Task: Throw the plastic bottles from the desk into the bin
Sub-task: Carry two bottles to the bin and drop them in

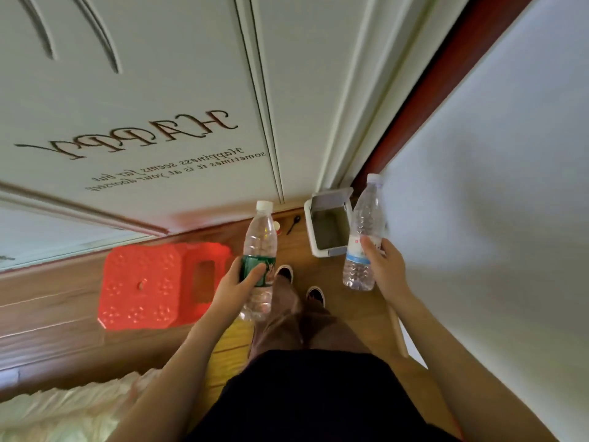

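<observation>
My left hand (237, 287) grips a clear plastic bottle with a green label (258, 247) around its middle, white cap pointing away from me. A second clear bottle with a blue and white label (365, 224) is held near its lower half by my right hand (384, 266). Both bottles look empty. The white rectangular bin (314, 242) stands on the floor ahead with its lid up, its dark inside showing. The right bottle overlaps the bin's right edge in the view; the left bottle is to the bin's left.
A red plastic stool (143, 285) stands on the wooden floor at the left. A white door with lettering fills the upper left, a white wall (494, 218) the right. A small black spoon (293, 224) lies by the bin. Bedding shows at bottom left. My shoes are below the bin.
</observation>
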A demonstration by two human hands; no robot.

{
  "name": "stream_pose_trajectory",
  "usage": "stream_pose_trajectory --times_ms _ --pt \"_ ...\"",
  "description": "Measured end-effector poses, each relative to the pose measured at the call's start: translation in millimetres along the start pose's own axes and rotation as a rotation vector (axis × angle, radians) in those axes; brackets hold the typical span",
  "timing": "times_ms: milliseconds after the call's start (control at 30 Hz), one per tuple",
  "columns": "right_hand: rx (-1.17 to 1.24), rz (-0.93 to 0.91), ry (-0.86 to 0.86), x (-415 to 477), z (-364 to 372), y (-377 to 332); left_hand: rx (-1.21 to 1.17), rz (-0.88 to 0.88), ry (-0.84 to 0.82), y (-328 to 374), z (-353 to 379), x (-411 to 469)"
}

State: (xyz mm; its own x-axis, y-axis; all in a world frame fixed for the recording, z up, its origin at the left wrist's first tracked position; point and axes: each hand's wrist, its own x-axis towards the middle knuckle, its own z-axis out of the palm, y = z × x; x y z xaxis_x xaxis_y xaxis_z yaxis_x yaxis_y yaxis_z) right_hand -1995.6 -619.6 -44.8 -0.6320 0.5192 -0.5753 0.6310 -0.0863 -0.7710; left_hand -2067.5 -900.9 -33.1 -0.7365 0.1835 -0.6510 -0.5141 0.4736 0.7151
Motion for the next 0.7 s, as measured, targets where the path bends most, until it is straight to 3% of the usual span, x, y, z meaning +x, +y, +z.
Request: stream_pose_trajectory --times_ms 400,700 --pt "0.026 0.094 0.177 98 14 47 0.216 0.025 -0.397 42 73 157" --pt "0.182 0.147 0.111 232 12 184 0.286 -0.032 -0.36 -58 199 297"
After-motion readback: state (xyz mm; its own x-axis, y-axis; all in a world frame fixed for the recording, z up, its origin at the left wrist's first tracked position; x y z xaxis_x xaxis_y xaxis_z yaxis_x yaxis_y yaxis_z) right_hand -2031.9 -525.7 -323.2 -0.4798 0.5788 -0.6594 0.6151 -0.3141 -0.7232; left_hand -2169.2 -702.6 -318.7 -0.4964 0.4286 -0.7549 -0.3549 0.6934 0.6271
